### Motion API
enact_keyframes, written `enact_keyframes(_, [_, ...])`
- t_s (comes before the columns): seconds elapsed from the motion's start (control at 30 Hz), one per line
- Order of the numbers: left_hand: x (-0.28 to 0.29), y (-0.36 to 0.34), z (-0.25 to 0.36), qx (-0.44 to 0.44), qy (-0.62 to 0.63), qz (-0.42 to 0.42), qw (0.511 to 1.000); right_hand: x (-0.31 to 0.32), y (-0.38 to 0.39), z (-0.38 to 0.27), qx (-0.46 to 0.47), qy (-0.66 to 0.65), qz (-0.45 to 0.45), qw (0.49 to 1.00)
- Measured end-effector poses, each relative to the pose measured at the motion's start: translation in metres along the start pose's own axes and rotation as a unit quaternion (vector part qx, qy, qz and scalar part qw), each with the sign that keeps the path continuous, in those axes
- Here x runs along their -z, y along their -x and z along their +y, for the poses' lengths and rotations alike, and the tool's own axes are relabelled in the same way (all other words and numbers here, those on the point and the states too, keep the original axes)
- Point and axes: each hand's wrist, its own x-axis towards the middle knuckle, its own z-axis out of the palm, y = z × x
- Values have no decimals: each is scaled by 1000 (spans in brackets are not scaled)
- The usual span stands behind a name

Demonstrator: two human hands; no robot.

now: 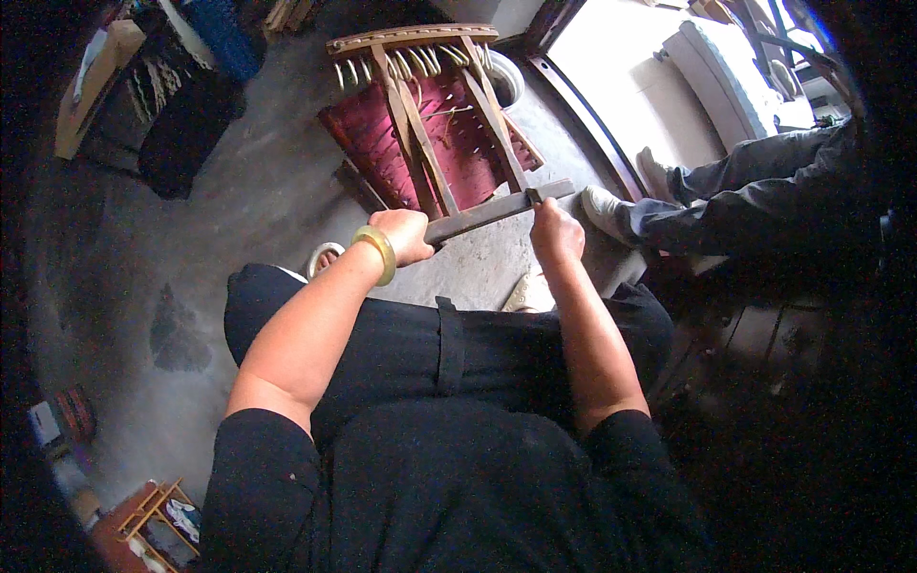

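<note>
A folded wooden frame (401, 134) like part of a chair stands in front of me, with looped pale cords along its curved top rail. Behind its slats is a worn red panel (458, 153). My left hand (401, 234), wearing a pale green bangle, grips the left end of the dark wooden bar (478, 215) at the frame's lower edge. My right hand (559, 229) is closed on the same bar near its right end, below the right upright.
Another person's legs (726, 210) extend from the right beside a doorway sill (587, 119). A pale cushioned item (712, 76) lies beyond it. Dark bags and boards (181, 134) are at upper left; a small orange rack (162, 520) is at lower left on the concrete floor (134, 286).
</note>
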Motion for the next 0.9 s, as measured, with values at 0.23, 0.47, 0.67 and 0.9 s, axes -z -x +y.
enact_keyframes(0.23, [-5,-3,-5,-4,11,2,1000,1,47,-68,156,-8,-44,987])
enact_keyframes(0.47, [-10,-2,-7,-7,-3,11,1000,-6,46,-72,140,-23,-72,987])
enact_keyframes(0.67, [-1,2,5,-2,10,15,1000,-1,-12,10,-38,20,-8,999])
enact_keyframes(0.9, [-6,-3,-4,-9,17,17,1000,-14,12,-7,66,-1,61,996])
